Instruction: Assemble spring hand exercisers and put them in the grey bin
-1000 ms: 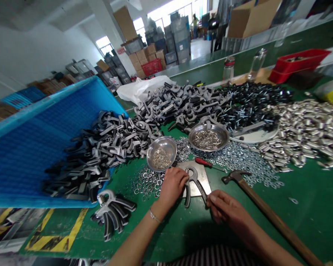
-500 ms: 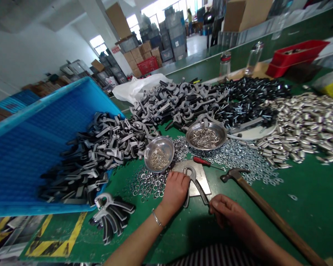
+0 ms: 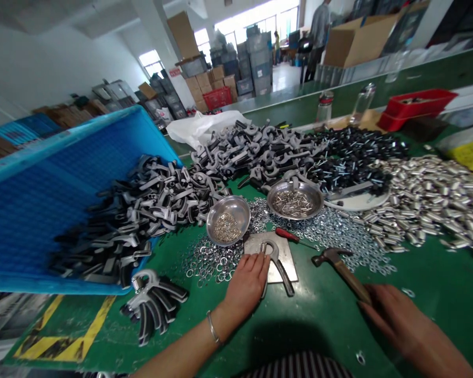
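A hand grip exerciser [image 3: 280,268] with grey, black-padded handles and a coil spring lies on a square metal plate [image 3: 289,252]. My left hand [image 3: 247,281] is closed over its left handle and presses it down at the plate's edge. A claw hammer [image 3: 345,273] with a wooden handle lies to the right of the plate. My right hand [image 3: 398,317] has its fingers and thumb around the handle, hiding the lower part. A red-handled screwdriver [image 3: 287,234] rests across the plate's upper right corner.
Metal bowls of washers [image 3: 241,207] and pins [image 3: 274,198] stand behind the plate, among loose rings. A blue crate [image 3: 82,149] spills grey handles at left. Several grip exercisers [image 3: 153,304] lie before it. Springs [image 3: 449,194] are heaped at right. A person [image 3: 319,31] stands far behind.
My right hand has left the grip exerciser's right handle and moved right onto the hammer handle. My left hand stays on the exerciser. The view has shifted slightly.
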`<control>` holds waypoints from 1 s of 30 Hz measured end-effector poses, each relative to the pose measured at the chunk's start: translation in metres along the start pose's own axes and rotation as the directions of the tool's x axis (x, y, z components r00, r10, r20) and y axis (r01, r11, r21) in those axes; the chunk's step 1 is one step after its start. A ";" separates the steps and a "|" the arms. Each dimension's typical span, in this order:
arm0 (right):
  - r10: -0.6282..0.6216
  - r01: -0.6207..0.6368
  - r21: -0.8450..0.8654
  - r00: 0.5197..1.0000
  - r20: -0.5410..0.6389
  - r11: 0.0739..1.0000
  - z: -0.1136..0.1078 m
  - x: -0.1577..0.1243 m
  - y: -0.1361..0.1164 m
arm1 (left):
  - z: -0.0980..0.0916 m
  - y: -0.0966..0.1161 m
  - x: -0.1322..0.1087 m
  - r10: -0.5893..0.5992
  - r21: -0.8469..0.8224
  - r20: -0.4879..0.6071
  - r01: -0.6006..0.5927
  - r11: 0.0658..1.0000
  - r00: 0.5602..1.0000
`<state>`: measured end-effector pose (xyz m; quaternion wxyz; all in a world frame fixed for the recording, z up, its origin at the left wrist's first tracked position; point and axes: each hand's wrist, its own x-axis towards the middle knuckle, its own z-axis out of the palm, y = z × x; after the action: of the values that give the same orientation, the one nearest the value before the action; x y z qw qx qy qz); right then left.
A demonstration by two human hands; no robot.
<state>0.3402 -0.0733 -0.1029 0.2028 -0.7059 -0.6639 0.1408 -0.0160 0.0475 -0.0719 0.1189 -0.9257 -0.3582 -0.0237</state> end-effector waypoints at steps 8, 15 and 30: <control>0.060 -0.088 0.179 0.986 0.155 0.980 -0.038 0.016 -0.034 | -0.003 -0.004 -0.002 -0.033 -0.049 0.009 0.033 0.998 0.999; 0.143 -0.313 0.365 0.894 0.424 0.877 -0.039 0.017 -0.073 | -0.003 -0.003 0.002 0.039 -0.025 0.002 -0.039 0.999 0.999; 0.210 -0.496 0.474 0.818 0.535 0.727 -0.029 0.017 -0.099 | -0.002 -0.011 -0.003 -0.012 -0.128 0.003 0.012 0.992 1.000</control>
<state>0.2677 -0.0558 -0.0291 0.2240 -0.6703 -0.4620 0.5358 -0.0255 0.0524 -0.0678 0.0589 -0.9294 -0.3615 -0.0461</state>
